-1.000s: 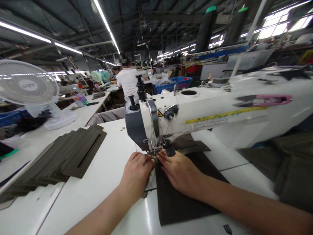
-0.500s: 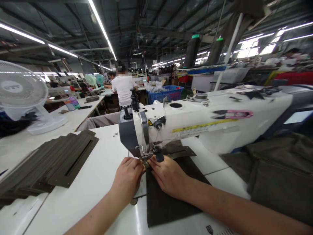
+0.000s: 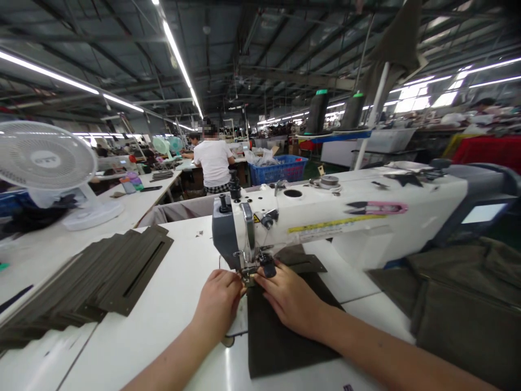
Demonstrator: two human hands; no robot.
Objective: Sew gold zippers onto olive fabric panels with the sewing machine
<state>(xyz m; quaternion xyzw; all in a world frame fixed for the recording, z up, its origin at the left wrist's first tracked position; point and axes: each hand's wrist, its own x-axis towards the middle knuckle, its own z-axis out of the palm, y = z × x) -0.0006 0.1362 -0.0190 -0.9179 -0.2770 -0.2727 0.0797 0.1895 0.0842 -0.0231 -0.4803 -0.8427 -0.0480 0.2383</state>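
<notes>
A white industrial sewing machine (image 3: 345, 217) stands on the white table (image 3: 163, 320). A dark olive fabric piece (image 3: 280, 342) lies under its needle and presser foot (image 3: 249, 274). My left hand (image 3: 220, 304) rests on the table just left of the presser foot, its fingers curled with the tips at the fabric's near edge. My right hand (image 3: 291, 298) lies flat on the fabric, fingertips pressed against it right beside the foot. The needle area itself is partly hidden by the fingers.
A fanned stack of dark slotted fabric pieces (image 3: 106, 277) lies at the left. A white desk fan (image 3: 46, 163) stands behind it. Olive fabric (image 3: 468, 304) is heaped at the right. Pink snips (image 3: 378, 207) lie on the machine arm. A person in a white shirt (image 3: 214, 160) sits farther back, near a blue basket (image 3: 277, 169).
The view has shifted and tilted slightly; both hands stay at the presser foot on the dark fabric, with no clear change in their hold.
</notes>
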